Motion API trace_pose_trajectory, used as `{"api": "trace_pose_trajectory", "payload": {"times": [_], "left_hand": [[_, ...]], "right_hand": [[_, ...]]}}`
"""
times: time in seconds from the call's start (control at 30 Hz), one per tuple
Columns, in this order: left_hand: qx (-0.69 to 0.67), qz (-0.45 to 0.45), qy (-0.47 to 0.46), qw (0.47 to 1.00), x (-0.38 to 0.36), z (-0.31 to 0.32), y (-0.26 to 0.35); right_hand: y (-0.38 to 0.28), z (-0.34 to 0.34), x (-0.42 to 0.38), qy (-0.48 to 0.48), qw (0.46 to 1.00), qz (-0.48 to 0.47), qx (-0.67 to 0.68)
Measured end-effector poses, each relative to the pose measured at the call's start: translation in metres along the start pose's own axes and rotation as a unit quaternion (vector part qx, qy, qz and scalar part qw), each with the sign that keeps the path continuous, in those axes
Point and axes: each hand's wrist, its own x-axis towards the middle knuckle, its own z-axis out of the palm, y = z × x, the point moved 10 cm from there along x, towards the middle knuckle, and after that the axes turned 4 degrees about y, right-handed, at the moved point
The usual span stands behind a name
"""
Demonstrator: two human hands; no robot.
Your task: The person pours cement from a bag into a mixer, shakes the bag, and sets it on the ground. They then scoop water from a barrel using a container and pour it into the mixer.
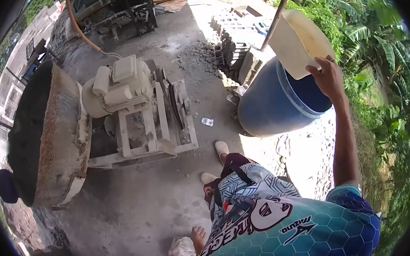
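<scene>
My right hand (329,76) is stretched out and grips the rim of a cream plastic container (296,39), which is tilted above the open mouth of a big blue barrel (273,104). Low by my side, my left hand (199,236) is closed on the top of a crumpled whitish plastic bag (182,253). My patterned blue shirt (292,234) and shorts fill the lower right, and my two feet (220,148) stand on the concrete floor just left of the barrel.
A rusty concrete mixer drum (52,136) with its pale motor (117,86) and frame stands at the left. An orange hose (79,29) runs behind it. Stacked concrete blocks (235,32) and a pole (275,19) are beyond the barrel. Green plants (385,60) line the right.
</scene>
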Motion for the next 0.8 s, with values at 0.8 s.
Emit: {"api": "trace_pose_trajectory", "payload": {"times": [0.8], "left_hand": [[0.243,-0.194,0.249,0.917,-0.077,0.174,0.227]], "right_hand": [[0.373,0.639,-0.126,-0.527,0.841,-0.04,-0.115]]}}
